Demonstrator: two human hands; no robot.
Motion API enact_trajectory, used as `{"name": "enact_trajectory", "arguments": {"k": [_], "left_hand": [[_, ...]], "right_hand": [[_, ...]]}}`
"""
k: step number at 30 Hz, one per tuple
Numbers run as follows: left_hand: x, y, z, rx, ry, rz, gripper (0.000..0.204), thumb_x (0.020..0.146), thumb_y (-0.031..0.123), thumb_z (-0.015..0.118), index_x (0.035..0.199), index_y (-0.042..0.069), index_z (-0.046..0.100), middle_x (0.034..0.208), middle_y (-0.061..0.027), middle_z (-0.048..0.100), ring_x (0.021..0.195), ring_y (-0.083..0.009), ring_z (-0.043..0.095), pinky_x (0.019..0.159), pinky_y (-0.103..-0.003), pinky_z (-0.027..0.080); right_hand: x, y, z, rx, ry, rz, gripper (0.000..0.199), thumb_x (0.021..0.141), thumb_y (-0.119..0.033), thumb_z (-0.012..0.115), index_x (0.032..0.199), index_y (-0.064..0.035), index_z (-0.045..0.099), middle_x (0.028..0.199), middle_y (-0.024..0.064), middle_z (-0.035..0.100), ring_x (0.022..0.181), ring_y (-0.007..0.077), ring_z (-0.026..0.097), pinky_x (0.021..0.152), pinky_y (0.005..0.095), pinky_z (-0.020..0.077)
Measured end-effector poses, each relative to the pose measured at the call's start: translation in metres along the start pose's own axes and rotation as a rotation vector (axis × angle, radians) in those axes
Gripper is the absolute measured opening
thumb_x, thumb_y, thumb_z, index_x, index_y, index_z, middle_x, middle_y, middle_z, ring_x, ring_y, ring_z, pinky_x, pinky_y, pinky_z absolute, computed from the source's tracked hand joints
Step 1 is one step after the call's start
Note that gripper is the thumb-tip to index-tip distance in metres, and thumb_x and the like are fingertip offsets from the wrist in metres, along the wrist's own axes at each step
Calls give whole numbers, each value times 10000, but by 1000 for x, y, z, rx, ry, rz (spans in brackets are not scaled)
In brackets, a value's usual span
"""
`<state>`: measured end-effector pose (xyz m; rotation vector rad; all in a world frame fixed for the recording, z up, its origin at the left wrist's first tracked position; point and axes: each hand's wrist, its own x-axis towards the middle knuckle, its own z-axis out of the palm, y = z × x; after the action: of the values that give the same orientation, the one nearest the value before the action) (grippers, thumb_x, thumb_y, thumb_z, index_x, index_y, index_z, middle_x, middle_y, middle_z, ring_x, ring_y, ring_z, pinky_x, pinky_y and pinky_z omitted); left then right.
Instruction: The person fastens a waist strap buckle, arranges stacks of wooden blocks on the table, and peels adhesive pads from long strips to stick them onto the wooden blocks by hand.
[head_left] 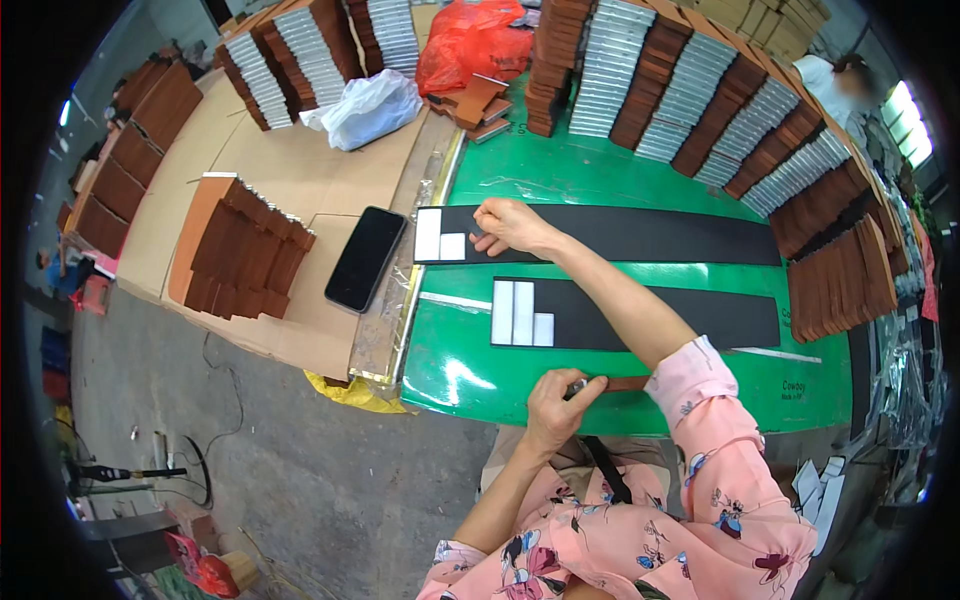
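My right hand [510,228] reaches across the bench, its fingers curled closed over the left part of the far black strip [640,232]. A small grey bit shows by the fingertips, too hidden to name. Beside them lie white rectangular patches [428,234] on that strip's left end. The near black strip [650,315] lies parallel, with white patches [513,312] at its left end. Close to the bench's front edge, my left hand [555,410] grips a flat brown piece [626,383]; a dark, shiny bit shows under the thumb. My right sleeve covers the piece's far end.
Tall stacks of brown pieces with silvery ends [690,90] line the back and right of the green bench top [460,375]. A phone [366,258] and a brown stack [240,250] sit on cardboard at left. Behind are a white bag [370,108] and red bag [470,45].
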<state>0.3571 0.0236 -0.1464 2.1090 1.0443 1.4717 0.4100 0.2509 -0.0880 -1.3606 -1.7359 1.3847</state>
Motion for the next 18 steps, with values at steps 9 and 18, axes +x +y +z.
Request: {"name": "enact_trajectory", "arguments": {"k": [9,18], "left_hand": [[8,-3,-5,-82,-13,-27,415,679,-99,629,1046,94,608,901,-120,585,766,-258,571,631,-343,477],[-15,-10,0,-253,7,-266,426,788,80,674,1176,32,504,929,-120,609,828,-233,580,704,-320,461]], "right_hand": [[-192,10,-89,525,-28,92,305,908,-139,531,1141,59,528,972,98,587,872,139,592,779,266,517],[-318,81,-74,-105,463,-129,181,809,-17,608,985,-35,647,898,44,585,755,146,566,679,250,463]]}}
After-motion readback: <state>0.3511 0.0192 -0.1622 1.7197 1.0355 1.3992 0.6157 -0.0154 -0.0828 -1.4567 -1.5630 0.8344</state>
